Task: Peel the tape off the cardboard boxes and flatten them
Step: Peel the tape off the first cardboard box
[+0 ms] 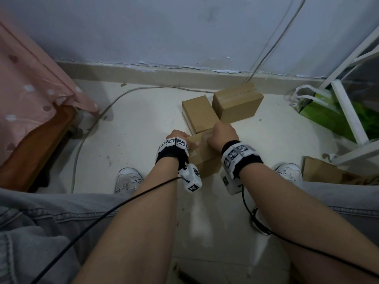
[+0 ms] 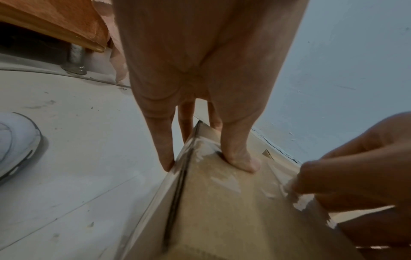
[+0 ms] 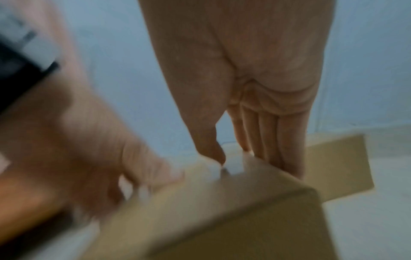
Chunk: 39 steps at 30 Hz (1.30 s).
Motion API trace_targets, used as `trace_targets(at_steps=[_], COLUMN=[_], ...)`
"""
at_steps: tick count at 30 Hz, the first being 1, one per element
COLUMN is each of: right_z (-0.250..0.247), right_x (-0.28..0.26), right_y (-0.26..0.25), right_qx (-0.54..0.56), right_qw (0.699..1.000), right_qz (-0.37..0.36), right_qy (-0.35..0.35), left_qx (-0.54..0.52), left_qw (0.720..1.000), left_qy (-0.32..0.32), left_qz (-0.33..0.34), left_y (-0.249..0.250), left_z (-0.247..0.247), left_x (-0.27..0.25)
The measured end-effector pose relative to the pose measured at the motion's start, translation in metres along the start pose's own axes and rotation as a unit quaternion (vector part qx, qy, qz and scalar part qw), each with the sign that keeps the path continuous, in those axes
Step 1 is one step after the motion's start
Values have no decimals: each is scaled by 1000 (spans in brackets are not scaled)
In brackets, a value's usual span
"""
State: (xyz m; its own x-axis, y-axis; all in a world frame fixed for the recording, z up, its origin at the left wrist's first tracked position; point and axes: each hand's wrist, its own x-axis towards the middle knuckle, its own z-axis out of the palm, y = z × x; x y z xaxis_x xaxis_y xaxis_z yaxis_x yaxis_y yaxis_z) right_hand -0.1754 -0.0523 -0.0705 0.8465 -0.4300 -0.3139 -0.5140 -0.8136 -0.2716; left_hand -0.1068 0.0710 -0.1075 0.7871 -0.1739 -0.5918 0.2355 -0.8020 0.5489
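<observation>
- Pale tiled floor (image 1: 143,111) by a blue-grey wall; a person sits w/ knees apart, looking down at their hands. Pink patterned cloth (image 1: 26,83) at left, white shelf frame (image 1: 346,111) and green bag (image 1: 320,111) at right.
- Two more cardboard boxes wait on the floor beyond the hands: far box (image 1: 238,104) w/ tape along its top seam, and mid box (image 1: 200,113) just beside it.
- A flattened cardboard piece (image 1: 322,171) lies near the right shoe.
- Near box (image 1: 205,160), the one being worked on, stands between the feet, under both hands.
- Left hand (image 1: 180,138) grips the box's left top edge, thumb on top, fingers (image 2: 164,140) down the side.
- Right hand (image 1: 223,136) is curled; thumb and fingers pinch a lifted end of clear tape (image 2: 298,200) at the top seam.
- Risk, my judgement: clear tape may tear to a short stub if pulled at a steep angle or too fast, leaving strips on the seam.
- Also: tape could strip the cardboard's surface layer, or the light box could lift and slip if the left hand's hold loosens.
</observation>
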Motion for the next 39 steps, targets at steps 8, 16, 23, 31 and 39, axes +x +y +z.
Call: trace_targets(at_steps=[8, 16, 23, 31, 39], right_z=[-6, 0, -6, -8, -3], right_x=[1, 0, -5, -1, -1], right_y=[-11, -11, -19, -10, -12], right_qx=[1, 4, -16, -7, -17], right_qw=[1000, 999, 995, 993, 996], right_qz=[-18, 13, -1, -12, -35], right_qy=[-5, -36, -95, -114, -75], left_qx=[24, 21, 21, 24, 19], left_qw=[1000, 1000, 1000, 1000, 1000], left_qy=[8, 3, 5, -5, 2], left_qz=[-10, -14, -17, -11, -13], left_y=[2, 2, 2, 2, 1], left_z=[1, 0, 0, 0, 0], left_x=[-4, -2, -4, -2, -2])
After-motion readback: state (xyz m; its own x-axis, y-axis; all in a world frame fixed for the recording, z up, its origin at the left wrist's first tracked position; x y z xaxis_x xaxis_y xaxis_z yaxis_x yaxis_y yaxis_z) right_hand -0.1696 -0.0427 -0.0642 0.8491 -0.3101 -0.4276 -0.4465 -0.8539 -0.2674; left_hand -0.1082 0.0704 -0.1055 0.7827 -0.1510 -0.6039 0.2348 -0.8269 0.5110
